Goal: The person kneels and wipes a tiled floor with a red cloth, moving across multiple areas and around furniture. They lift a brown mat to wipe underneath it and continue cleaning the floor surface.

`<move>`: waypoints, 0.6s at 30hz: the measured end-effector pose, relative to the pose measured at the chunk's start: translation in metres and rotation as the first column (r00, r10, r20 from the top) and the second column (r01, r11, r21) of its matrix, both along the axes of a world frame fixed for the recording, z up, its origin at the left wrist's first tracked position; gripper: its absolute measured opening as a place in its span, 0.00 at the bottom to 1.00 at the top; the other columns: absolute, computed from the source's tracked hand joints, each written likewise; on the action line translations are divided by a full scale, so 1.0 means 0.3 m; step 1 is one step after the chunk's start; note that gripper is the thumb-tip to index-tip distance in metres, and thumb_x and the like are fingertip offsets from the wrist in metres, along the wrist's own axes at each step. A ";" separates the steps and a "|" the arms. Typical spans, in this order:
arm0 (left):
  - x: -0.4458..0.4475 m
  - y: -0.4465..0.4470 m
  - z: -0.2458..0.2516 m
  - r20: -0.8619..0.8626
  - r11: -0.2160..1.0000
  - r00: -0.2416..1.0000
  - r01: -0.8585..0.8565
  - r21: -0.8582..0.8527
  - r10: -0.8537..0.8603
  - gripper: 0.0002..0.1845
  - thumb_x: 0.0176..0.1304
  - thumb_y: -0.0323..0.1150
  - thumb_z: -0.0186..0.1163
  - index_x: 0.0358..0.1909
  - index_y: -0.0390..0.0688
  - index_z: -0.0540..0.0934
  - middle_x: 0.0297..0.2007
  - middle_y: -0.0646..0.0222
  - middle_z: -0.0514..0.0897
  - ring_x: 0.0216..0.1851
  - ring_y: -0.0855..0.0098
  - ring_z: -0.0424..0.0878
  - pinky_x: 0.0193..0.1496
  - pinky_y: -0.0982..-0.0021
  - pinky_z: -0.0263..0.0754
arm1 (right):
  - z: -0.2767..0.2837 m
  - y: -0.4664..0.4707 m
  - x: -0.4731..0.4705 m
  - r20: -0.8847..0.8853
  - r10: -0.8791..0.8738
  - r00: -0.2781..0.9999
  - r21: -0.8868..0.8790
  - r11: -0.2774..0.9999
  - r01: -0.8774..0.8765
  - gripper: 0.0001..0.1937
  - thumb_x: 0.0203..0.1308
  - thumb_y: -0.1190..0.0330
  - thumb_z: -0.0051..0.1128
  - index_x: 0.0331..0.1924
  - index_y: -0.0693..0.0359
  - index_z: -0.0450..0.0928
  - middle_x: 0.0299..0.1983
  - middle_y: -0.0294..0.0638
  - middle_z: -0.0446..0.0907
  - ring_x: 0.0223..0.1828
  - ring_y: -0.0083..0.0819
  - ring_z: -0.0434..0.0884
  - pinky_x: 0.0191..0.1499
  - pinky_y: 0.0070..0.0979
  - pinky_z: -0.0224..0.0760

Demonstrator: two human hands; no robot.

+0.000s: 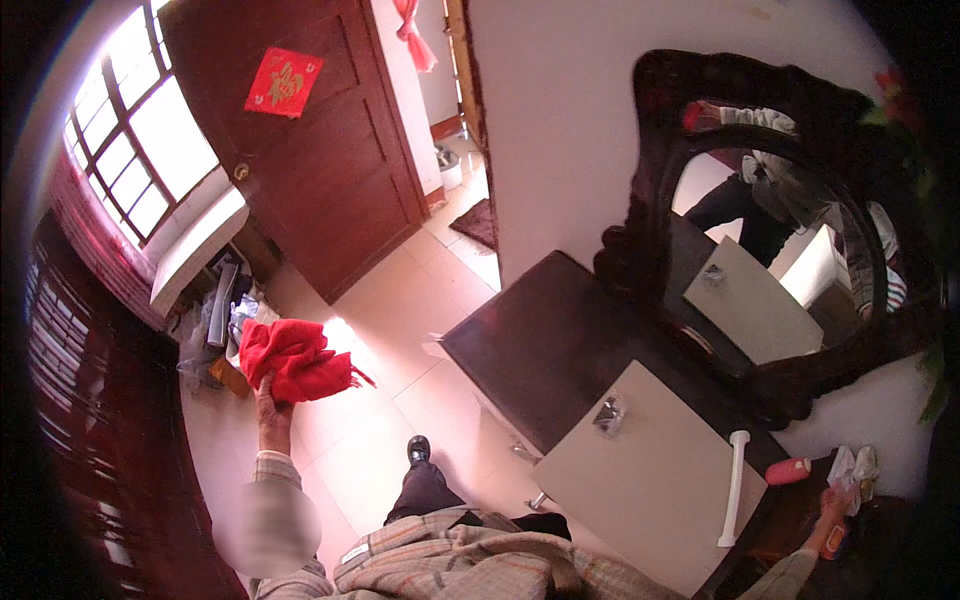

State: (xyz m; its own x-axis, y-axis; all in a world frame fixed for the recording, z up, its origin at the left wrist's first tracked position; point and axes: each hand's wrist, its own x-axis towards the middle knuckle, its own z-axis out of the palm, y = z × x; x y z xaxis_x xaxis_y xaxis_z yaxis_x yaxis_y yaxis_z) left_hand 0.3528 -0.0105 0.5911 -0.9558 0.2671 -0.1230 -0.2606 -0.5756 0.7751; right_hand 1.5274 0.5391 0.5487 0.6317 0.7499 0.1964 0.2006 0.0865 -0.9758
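My left hand [275, 416] is closed around a bunched red fringed cloth [296, 360], which looks like a scarf, held out above the tiled floor. The fringe dangles from its right side. Far to the right, my right hand [834, 501] reaches over a dark wooden surface [757, 551]. It is at two small whitish objects [843, 466], too small to name; I cannot tell whether it grips one. Beside that hand lies a pink cylindrical object [787, 471], and below it an orange and dark item [834, 538].
A dark-topped cabinet [536, 352] and a pale flat panel [645, 480] with a white bar [733, 487] stand to my right. Above hangs a dark-framed mirror [641, 172]. Ahead is a reddish wooden door [322, 172]. Bags and clutter [232, 322] sit under the window ledge [199, 251].
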 end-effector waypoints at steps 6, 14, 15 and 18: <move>-0.217 0.012 -0.090 0.111 1.000 0.993 0.031 0.002 -0.031 0.36 0.62 0.30 0.69 0.71 0.50 0.65 0.64 0.61 0.77 0.62 0.53 0.78 0.60 0.47 0.81 | -0.225 -0.438 -0.832 -0.332 0.167 0.928 -0.285 0.920 -0.268 0.34 0.62 0.70 0.63 0.72 0.48 0.64 0.41 0.36 0.79 0.32 0.25 0.76 0.32 0.28 0.75; -0.638 -0.042 -0.169 0.145 0.998 0.988 0.059 -0.008 -0.058 0.34 0.65 0.31 0.65 0.72 0.48 0.64 0.65 0.60 0.75 0.64 0.54 0.76 0.64 0.48 0.78 | 0.062 -0.663 -2.333 -0.265 0.756 0.599 -0.346 0.505 -0.791 0.28 0.70 0.69 0.57 0.73 0.57 0.64 0.43 0.41 0.82 0.35 0.24 0.81 0.38 0.27 0.85; -0.695 -0.052 -0.171 0.143 0.997 0.988 0.066 -0.029 -0.061 0.34 0.65 0.31 0.65 0.72 0.48 0.63 0.65 0.60 0.75 0.64 0.54 0.76 0.64 0.48 0.78 | 0.101 -0.671 -2.469 -0.233 0.806 0.544 -0.354 0.451 -0.819 0.28 0.70 0.70 0.56 0.72 0.58 0.65 0.43 0.41 0.82 0.34 0.23 0.82 0.38 0.27 0.85; -0.886 -0.075 -0.186 0.127 0.995 0.987 0.100 -0.020 -0.097 0.35 0.65 0.31 0.65 0.73 0.47 0.62 0.65 0.61 0.74 0.64 0.54 0.75 0.64 0.48 0.78 | 0.158 -0.689 -2.778 -0.221 0.856 0.468 -0.394 0.360 -0.846 0.27 0.71 0.72 0.54 0.72 0.59 0.65 0.42 0.41 0.82 0.34 0.22 0.82 0.39 0.25 0.85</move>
State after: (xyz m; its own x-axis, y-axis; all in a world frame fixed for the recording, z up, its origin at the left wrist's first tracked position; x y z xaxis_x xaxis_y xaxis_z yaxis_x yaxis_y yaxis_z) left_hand 0.0870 -0.0330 0.5352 -0.9014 0.3543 -0.2488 -0.4114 -0.5221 0.7471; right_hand 0.6938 0.3325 0.5961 -0.3893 0.8838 -0.2594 0.2717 -0.1589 -0.9492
